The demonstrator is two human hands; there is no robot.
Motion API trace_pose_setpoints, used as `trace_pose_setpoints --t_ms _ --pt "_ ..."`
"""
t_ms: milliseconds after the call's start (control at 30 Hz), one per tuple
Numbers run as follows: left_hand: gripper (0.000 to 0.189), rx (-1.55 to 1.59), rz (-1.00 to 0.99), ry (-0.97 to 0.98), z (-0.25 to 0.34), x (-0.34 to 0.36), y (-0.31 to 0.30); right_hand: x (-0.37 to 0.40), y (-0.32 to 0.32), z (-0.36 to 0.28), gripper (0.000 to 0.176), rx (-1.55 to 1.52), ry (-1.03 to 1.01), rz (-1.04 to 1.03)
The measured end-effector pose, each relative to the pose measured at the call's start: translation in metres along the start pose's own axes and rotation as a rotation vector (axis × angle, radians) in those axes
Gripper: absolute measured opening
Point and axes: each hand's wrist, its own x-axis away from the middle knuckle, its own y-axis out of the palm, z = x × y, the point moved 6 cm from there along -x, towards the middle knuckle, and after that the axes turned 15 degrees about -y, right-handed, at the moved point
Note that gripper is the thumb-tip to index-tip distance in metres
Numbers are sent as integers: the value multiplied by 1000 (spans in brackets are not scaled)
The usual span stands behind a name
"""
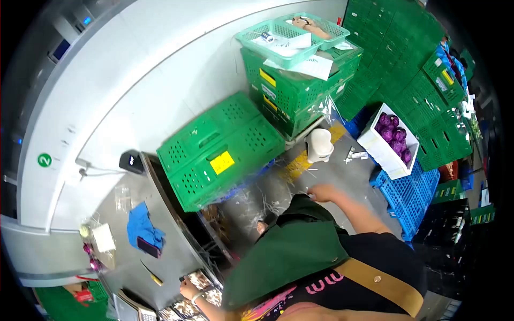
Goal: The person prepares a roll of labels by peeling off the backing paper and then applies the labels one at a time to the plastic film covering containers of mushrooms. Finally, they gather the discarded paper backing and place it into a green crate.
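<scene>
My right hand (320,192) reaches down to the grey floor (342,176), which is strewn with clear plastic scraps. Its fingers sit at the scraps, and their grip is blurred. My left hand (187,289), wearing a bracelet, rests at the edge of the steel table (123,211), beside trays of small packed items (199,281). A green apron (289,257) hides most of my body. A large green crate (219,150) lies tilted in front of me, with a yellow label on it.
Stacked green crates (300,88) carry pale green baskets (289,35) and papers. A white box of purple onions (390,140) sits on a blue pallet (412,192). A white container (319,144) stands on the floor. The table holds a blue cloth (142,224), phone (147,247) and yellow-handled knife (152,275).
</scene>
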Motion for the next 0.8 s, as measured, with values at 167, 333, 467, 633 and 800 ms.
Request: trace_pose_setpoints --t_ms 167,333,467,633,800 --pt "25 271 -51 163 141 22 -3 -81 -203 9 34 72 -399 593" --pt "18 289 -271 176 226 153 48 -151 -426 77 39 226 -410 879" --pt "25 164 -606 343 213 254 169 -239 -529 156 45 492 -363 815" --pt "31 55 -651 250 239 354 168 -349 -560 237 60 562 -257 454" --pt "37 88 -607 27 277 409 100 -397 -556 264 74 539 -318 391"
